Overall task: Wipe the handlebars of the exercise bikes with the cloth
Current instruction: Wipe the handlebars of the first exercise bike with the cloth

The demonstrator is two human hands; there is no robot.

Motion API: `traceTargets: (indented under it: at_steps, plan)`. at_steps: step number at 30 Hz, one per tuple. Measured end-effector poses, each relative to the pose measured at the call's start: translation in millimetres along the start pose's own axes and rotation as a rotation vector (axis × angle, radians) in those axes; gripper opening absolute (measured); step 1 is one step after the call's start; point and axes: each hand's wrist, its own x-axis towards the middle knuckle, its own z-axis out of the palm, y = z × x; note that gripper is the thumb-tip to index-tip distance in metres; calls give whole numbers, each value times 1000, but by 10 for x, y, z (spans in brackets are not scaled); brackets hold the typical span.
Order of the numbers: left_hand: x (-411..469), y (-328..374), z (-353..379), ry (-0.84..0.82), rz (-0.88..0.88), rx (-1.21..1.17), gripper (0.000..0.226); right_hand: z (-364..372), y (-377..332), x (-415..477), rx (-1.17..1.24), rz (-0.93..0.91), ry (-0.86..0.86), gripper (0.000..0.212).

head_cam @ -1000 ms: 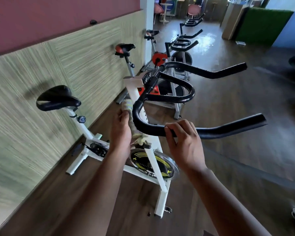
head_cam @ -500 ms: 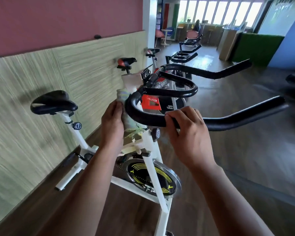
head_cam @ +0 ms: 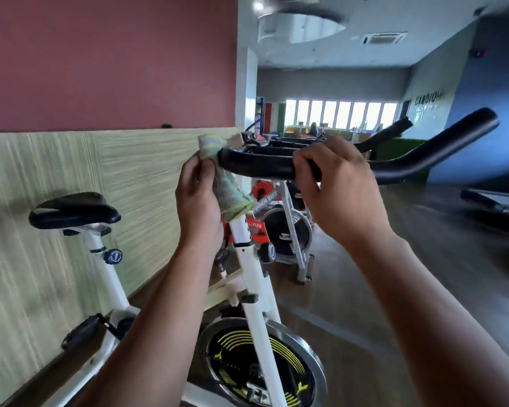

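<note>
Cloth [head_cam: 229,189]: pale green, bunched, pressed against the left bend of the black handlebar [head_cam: 259,164], draping over it from above the bar to below. Left hand [head_cam: 199,201]: fingers [head_cam: 193,174] closed on the cloth, holding it to the bar. Right hand [head_cam: 340,189]: fingers [head_cam: 304,163] wrapped over the handlebar just right of the cloth, gripping it. The bar's right horn runs up and far right, bare. Bike [head_cam: 253,289]: white frame, directly below the hands; flywheel [head_cam: 262,362] black with yellow markings, near bottom centre. Saddle [head_cam: 74,211]: black, left of the hands, beside the green panelled wall [head_cam: 71,177]. A second bike [head_cam: 288,230] stands just beyond, right of the white post. Floor [head_cam: 423,259]: dark wood. Image is motion-blurred.
</note>
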Motion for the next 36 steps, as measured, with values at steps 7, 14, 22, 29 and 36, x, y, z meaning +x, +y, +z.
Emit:
traceTargets:
  at_steps: [7, 14, 22, 29, 36]
  plan:
    - [-66, -170, -127, -82, 136, -60, 20, 48, 37, -18, -70, -95, 0, 32]
    - [-105, -296, -169, -117, 224, -76, 25, 49, 24, -196, -280, -196, 61, 33]
    - [20, -403, -270, -166, 454, 203, 34, 30, 31, -283, -366, -216, 138, 30]
    - [178, -547, -195, -106, 605, 332, 41, 112, 36, -304, -341, -172, 169, 34]
    - [309, -780, 7, -17, 609, 383, 43, 143, 15, -325, -281, -148, 223, 30]
